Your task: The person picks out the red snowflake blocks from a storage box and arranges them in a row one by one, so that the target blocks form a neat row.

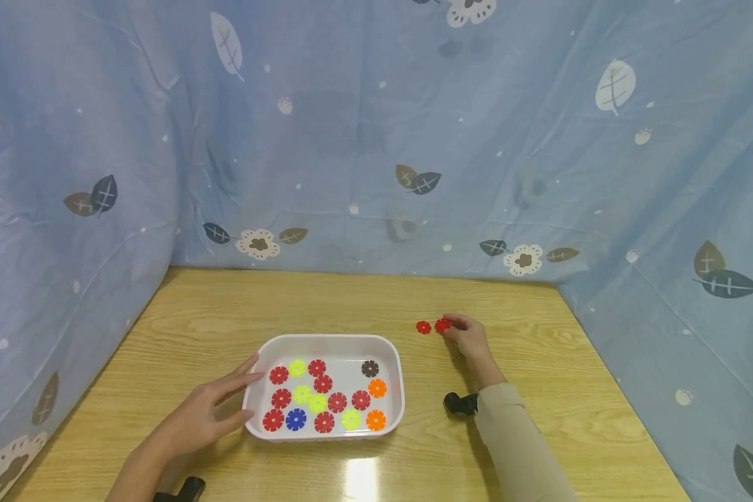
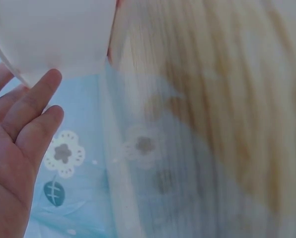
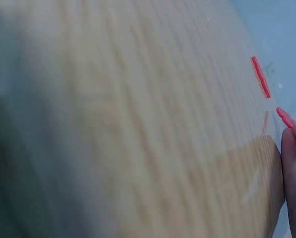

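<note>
A white tray [image 1: 345, 339] stands on the table with red, yellow, orange, blue and dark brown notched discs lying in it. My left hand [image 1: 208, 406] rests at the tray's left rim, its fingers extended and touching the edge; the left wrist view shows these fingers against the tray's white side. Beyond the tray to the right, my right hand [image 1: 469, 339] pinches a red notched disc [image 1: 442, 325] between thumb and finger. In the right wrist view that disc [image 3: 286, 118] is tilted, just off the tabletop. Beside it another red disc [image 1: 423, 328] lies flat on the table.
The wooden table [image 1: 276, 300] is bounded at the back and sides by a blue patterned cloth [image 1: 351, 139]. Black wrist-worn pieces show at both wrists, the right one [image 1: 460, 404] to the right of the tray.
</note>
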Action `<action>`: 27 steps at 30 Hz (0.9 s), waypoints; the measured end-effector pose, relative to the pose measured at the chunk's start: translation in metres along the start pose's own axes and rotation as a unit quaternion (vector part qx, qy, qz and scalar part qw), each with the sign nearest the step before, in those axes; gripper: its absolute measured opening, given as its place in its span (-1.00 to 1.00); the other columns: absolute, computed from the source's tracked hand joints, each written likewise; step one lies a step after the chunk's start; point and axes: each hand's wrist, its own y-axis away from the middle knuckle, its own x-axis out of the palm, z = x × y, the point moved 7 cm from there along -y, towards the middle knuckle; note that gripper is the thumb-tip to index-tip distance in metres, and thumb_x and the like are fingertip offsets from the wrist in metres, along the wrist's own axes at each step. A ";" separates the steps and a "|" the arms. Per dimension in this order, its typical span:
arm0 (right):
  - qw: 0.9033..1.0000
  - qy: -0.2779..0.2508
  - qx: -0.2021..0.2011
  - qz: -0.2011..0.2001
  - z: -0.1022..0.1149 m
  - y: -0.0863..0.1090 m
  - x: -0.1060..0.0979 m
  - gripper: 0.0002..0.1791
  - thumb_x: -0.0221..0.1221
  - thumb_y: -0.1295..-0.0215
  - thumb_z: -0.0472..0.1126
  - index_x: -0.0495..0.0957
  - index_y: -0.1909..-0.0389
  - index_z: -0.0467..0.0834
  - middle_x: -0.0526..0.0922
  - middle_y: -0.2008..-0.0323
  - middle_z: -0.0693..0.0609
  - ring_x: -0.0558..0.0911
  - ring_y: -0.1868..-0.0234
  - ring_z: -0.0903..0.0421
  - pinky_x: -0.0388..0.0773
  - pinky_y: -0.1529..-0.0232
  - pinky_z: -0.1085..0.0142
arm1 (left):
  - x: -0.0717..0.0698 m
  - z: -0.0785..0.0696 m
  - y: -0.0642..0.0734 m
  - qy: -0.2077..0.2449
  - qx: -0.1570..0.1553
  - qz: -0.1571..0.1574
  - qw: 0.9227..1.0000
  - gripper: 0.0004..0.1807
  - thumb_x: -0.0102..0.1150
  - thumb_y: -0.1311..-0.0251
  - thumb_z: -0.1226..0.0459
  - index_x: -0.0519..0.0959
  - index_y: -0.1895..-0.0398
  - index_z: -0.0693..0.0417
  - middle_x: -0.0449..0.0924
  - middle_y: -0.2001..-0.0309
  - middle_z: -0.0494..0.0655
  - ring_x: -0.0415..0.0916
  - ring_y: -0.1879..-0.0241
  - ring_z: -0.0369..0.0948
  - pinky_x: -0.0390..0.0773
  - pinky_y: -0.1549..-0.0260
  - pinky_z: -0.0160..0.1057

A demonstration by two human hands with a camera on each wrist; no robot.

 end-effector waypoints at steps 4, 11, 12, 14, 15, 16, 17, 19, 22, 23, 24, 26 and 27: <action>1.000 0.029 -0.004 -0.003 -0.002 -0.001 0.000 -0.57 0.06 -0.26 -0.46 0.44 -0.17 -0.35 0.48 -0.11 -0.31 0.48 -0.06 -0.07 0.45 0.28 0.57 | 0.002 0.000 0.000 0.003 -0.007 0.011 1.000 -0.44 0.22 -0.17 0.02 0.43 -0.27 -0.17 0.15 -0.44 -0.12 0.25 -0.34 -0.11 0.49 -0.11 0.03; 0.993 0.116 -0.028 -0.007 0.002 0.001 -0.001 -0.59 0.10 -0.24 -0.45 0.48 -0.13 -0.34 0.54 -0.05 -0.31 0.51 -0.06 -0.14 0.55 0.18 0.36 | 0.004 0.001 0.000 0.002 -0.007 0.012 1.000 -0.44 0.22 -0.17 0.01 0.43 -0.27 -0.18 0.16 -0.44 -0.14 0.28 -0.33 -0.07 0.51 -0.11 -0.01; 0.991 0.128 -0.032 -0.009 0.003 0.001 -0.001 -0.59 0.11 -0.23 -0.45 0.49 -0.13 -0.34 0.55 -0.05 -0.30 0.51 -0.07 -0.14 0.56 0.15 0.32 | 0.004 0.001 0.000 0.002 -0.006 0.012 1.000 -0.44 0.22 -0.17 0.01 0.43 -0.27 -0.18 0.16 -0.44 -0.14 0.28 -0.33 -0.09 0.51 -0.11 -0.01; 0.989 0.141 -0.040 -0.009 0.005 0.001 -0.002 -0.59 0.11 -0.23 -0.45 0.48 -0.13 -0.35 0.55 -0.04 -0.31 0.52 -0.07 -0.16 0.57 0.11 0.23 | 0.005 0.001 0.000 0.003 -0.003 0.009 1.000 -0.45 0.22 -0.17 0.02 0.43 -0.26 -0.17 0.16 -0.44 -0.13 0.26 -0.33 -0.15 0.51 -0.11 -0.02; 0.988 0.147 -0.043 -0.010 0.005 0.000 -0.002 -0.59 0.11 -0.22 -0.45 0.49 -0.12 -0.35 0.55 -0.03 -0.31 0.52 -0.07 -0.16 0.57 0.09 0.20 | 0.005 0.001 0.001 0.002 -0.001 0.008 1.000 -0.45 0.23 -0.17 0.03 0.44 -0.26 -0.17 0.17 -0.44 -0.13 0.25 -0.33 -0.19 0.51 -0.11 -0.02; 0.988 0.150 -0.045 -0.010 0.006 0.000 -0.002 -0.59 0.11 -0.22 -0.45 0.48 -0.13 -0.36 0.55 -0.03 -0.31 0.52 -0.07 -0.16 0.57 0.07 0.18 | 0.005 0.001 0.001 0.000 0.000 0.006 1.000 -0.45 0.23 -0.17 0.03 0.44 -0.26 -0.16 0.17 -0.44 -0.12 0.24 -0.33 -0.23 0.51 -0.11 -0.02; 0.987 0.152 -0.047 -0.010 0.005 0.000 -0.002 -0.59 0.10 -0.23 -0.44 0.48 -0.13 -0.36 0.55 -0.04 -0.31 0.52 -0.07 -0.16 0.57 0.05 0.16 | 0.005 0.001 0.001 -0.001 0.001 0.005 1.000 -0.45 0.23 -0.17 0.03 0.44 -0.26 -0.16 0.18 -0.43 -0.11 0.23 -0.33 -0.27 0.51 -0.11 -0.02; 0.988 0.148 -0.046 -0.010 0.005 0.001 -0.003 -0.59 0.10 -0.24 -0.43 0.47 -0.14 -0.37 0.54 -0.05 -0.31 0.51 -0.08 -0.16 0.57 0.02 0.13 | 0.005 0.001 0.002 -0.001 0.001 0.002 1.000 -0.45 0.24 -0.17 0.04 0.45 -0.25 -0.15 0.19 -0.43 -0.10 0.20 -0.33 -0.29 0.50 -0.11 -0.02; 0.990 0.134 -0.042 -0.009 0.005 0.003 -0.003 -0.58 0.08 -0.26 -0.41 0.44 -0.17 -0.36 0.52 -0.09 -0.31 0.49 -0.12 -0.17 0.55 -0.04 0.09 | 0.004 0.000 0.002 -0.003 -0.004 0.005 1.000 -0.45 0.23 -0.17 0.03 0.44 -0.26 -0.16 0.18 -0.43 -0.10 0.24 -0.33 -0.18 0.50 -0.11 0.01; 0.991 0.126 -0.041 -0.008 0.006 0.004 -0.003 -0.57 0.07 -0.27 -0.40 0.43 -0.18 -0.35 0.51 -0.10 -0.31 0.48 -0.13 -0.17 0.53 -0.07 0.08 | 0.004 0.000 0.002 -0.003 -0.005 0.006 1.000 -0.45 0.22 -0.17 0.02 0.44 -0.26 -0.17 0.17 -0.43 -0.10 0.26 -0.33 -0.12 0.49 -0.11 0.03; 0.992 0.118 -0.041 -0.006 0.007 0.005 -0.003 -0.57 0.07 -0.28 -0.38 0.42 -0.19 -0.34 0.50 -0.12 -0.30 0.47 -0.15 -0.16 0.52 -0.10 0.07 | 0.003 0.000 0.001 -0.002 -0.006 0.007 1.000 -0.44 0.22 -0.17 0.02 0.43 -0.27 -0.17 0.17 -0.44 -0.10 0.26 -0.33 -0.06 0.48 -0.11 0.06; 0.993 0.105 -0.047 0.002 0.012 0.008 -0.001 -0.56 0.07 -0.30 -0.36 0.41 -0.21 -0.32 0.48 -0.15 -0.29 0.45 -0.19 -0.16 0.48 -0.16 0.06 | 0.002 -0.001 0.000 -0.003 -0.009 0.011 1.000 -0.44 0.21 -0.18 0.01 0.42 -0.27 -0.18 0.15 -0.45 -0.11 0.26 -0.32 0.04 0.46 -0.11 0.09; 0.994 0.095 -0.050 0.010 0.015 0.010 0.000 -0.55 0.07 -0.31 -0.35 0.40 -0.22 -0.31 0.46 -0.17 -0.28 0.44 -0.20 -0.16 0.47 -0.18 0.05 | 0.001 -0.001 -0.001 -0.003 -0.010 0.012 1.000 -0.44 0.21 -0.18 0.00 0.42 -0.27 -0.17 0.15 -0.45 -0.11 0.26 -0.32 0.06 0.45 -0.12 0.10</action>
